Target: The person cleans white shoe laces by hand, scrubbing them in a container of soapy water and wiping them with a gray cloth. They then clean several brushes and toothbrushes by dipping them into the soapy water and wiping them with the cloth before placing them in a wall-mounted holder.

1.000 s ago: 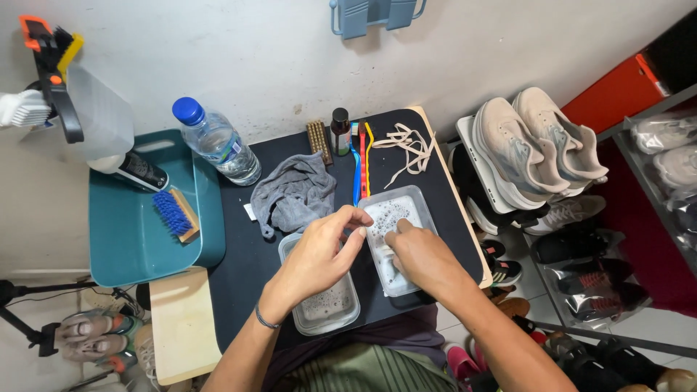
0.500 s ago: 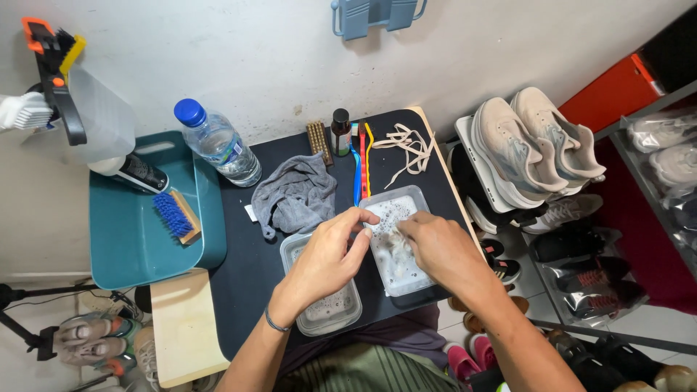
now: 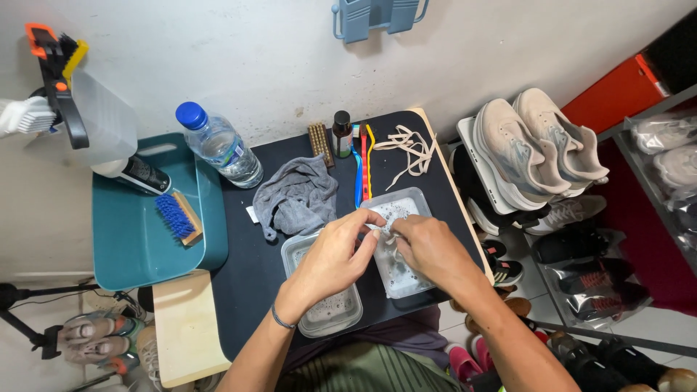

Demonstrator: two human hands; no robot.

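Nearest the camera, both forearms reached forward over a black worktop (image 3: 247,283), the left wrist ringed by a thin dark band. The left hand (image 3: 330,258) arched over a clear plastic tub (image 3: 319,319), its thumb and forefinger pinched shut on a pale wet shoelace (image 3: 385,234). The right hand (image 3: 428,250) hovered over a second clear tub (image 3: 403,279) of foamy water, its fingers curled closed on the same lace, so the two hands met just above that tub. The lace looked limp and whitish, mostly hidden between the fingers. Beyond the hands lay a crumpled grey cloth (image 3: 298,196), a blue and a red toothbrush (image 3: 361,170), a small dark bottle (image 3: 342,133), a wooden brush (image 3: 317,141) and a loose tangle of cream laces (image 3: 410,149). A water bottle (image 3: 218,145) stood at the worktop's far left corner, beside a teal tray (image 3: 138,247) holding a blue-bristled brush (image 3: 176,218). Pale sneakers (image 3: 537,152) rested on a rack to the right.
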